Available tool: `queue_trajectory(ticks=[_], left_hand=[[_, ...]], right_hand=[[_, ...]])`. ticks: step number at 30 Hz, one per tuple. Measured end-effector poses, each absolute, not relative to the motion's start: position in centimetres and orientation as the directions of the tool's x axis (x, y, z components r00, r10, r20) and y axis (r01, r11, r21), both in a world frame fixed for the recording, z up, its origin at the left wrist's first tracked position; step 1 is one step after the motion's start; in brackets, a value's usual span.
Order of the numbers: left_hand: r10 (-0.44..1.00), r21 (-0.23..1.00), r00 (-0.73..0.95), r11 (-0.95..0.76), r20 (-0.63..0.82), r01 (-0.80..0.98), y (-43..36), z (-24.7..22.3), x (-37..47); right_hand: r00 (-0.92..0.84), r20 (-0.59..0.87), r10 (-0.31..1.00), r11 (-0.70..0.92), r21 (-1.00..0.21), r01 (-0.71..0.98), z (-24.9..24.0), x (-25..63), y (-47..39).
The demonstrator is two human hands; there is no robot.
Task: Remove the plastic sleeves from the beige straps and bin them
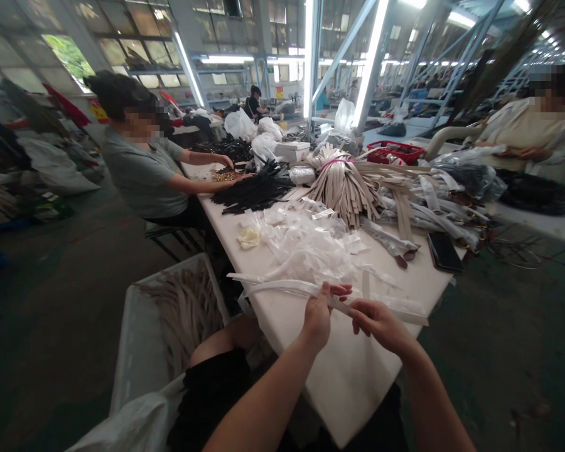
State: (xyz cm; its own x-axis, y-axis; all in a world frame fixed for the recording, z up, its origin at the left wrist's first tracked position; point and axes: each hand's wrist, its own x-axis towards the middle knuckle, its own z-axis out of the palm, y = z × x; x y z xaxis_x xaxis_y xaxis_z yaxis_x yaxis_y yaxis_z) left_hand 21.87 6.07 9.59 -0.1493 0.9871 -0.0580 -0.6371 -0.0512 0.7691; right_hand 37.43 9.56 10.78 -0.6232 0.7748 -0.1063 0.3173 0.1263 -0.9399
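Observation:
My left hand (318, 312) is closed on a long pale strap (341, 306), its outer fingers partly lifted. Clear plastic sleeving (282, 286) covers the part that runs off to the left, past the table edge. Close by on the right, my right hand (378, 323) pinches the same strap between thumb and fingers. Another pale strap (407, 316) lies flat on the table beyond the right hand. Just past both hands spreads a loose heap of clear plastic sleeves (306, 242).
A bundle of beige straps (341, 182), black strips (257, 187), a phone-like black slab (445, 252) and a red basket (395, 152) lie on the white table (343, 389). A bin (122, 339) of straps stands at the left. Co-workers (141, 169) sit nearby.

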Motion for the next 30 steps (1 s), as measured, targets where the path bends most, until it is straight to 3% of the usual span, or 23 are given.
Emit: queue_trajectory(ticks=[5, 10, 16, 22, 30], left_hand=[[0.992, 0.769, -0.06, 0.05, -0.115, -0.637, 6.1, 9.3, 22.5], [0.989, 0.773, -0.142, -0.065, -0.033, -0.631, 6.7, 10.2, 22.0], [0.996, 0.812, -0.007, 0.064, -0.084, -0.58, 7.6, 10.0, 23.0], [0.997, 0.776, -0.057, 0.0, -0.046, -0.631, 8.6, 9.9, 22.1], [0.991, 0.793, 0.068, 0.132, -0.114, -0.594, 8.9, 7.5, 24.9]], right_hand=[[-0.641, -0.096, 0.762, 0.147, -0.937, 0.316, 11.4, 37.3, 9.9], [-0.644, -0.099, 0.759, 0.216, -0.894, 0.392, 11.6, 38.4, 10.6], [-0.657, -0.109, 0.746, 0.172, -0.921, 0.349, 11.7, 38.3, 11.7], [-0.628, -0.171, 0.759, 0.195, -0.861, 0.47, 11.6, 40.7, 12.4], [-0.592, -0.132, 0.795, 0.098, -0.935, 0.341, 10.8, 39.5, 12.7]])
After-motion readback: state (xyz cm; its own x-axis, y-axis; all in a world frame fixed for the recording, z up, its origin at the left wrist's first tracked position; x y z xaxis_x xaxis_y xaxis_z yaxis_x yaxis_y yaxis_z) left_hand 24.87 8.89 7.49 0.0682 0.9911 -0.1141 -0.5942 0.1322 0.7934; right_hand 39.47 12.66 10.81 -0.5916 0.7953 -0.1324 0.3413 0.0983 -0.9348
